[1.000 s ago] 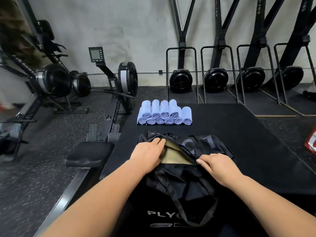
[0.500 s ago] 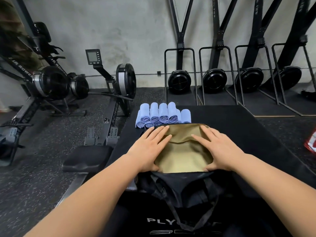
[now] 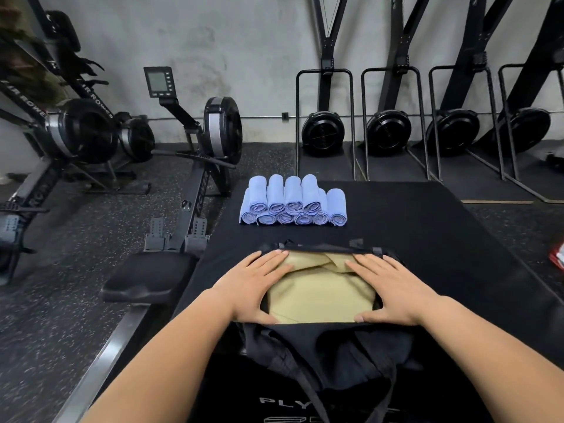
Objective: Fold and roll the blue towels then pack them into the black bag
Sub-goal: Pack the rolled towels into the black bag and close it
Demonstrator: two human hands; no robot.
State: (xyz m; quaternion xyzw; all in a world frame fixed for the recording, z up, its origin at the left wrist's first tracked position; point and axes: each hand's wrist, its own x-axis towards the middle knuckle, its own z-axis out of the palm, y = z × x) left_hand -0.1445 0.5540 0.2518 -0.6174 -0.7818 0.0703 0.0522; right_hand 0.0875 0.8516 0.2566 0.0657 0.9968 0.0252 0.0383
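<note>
I am at the packing step, and only at its start: the blue towels (image 3: 293, 203) sit rolled in a neat two-tier stack at the far side of the worktop (image 3: 442, 239), just beyond the black bag (image 3: 320, 352), and none of them is in it yet; the bag lies in front of me with its mouth spread wide, so the tan lining (image 3: 320, 296) shows between my hands; my left hand (image 3: 253, 288) lies flat on the left side of that lining, fingers straight and together, thumb stretched back along the near rim; my right hand (image 3: 393, 293) mirrors it on the right side, fingers straight and pointing toward the far rim; neither hand grips or pinches anything, both merely press the fabric down and outward, as I judge it, to make the opening hold its shape; a strap (image 3: 308, 389) of the bag trails loose toward me; the next move, I reckon, calls for one hand to lift off and reach past the far rim to the nearest roll, taking it round its middle so it does not uncoil, while the other hand holds the mouth open; the cloth looks limp, so the opening may sag shut once the pressure goes; a rowing machine (image 3: 213, 132) stands on the floor to the left, well apart.
</note>
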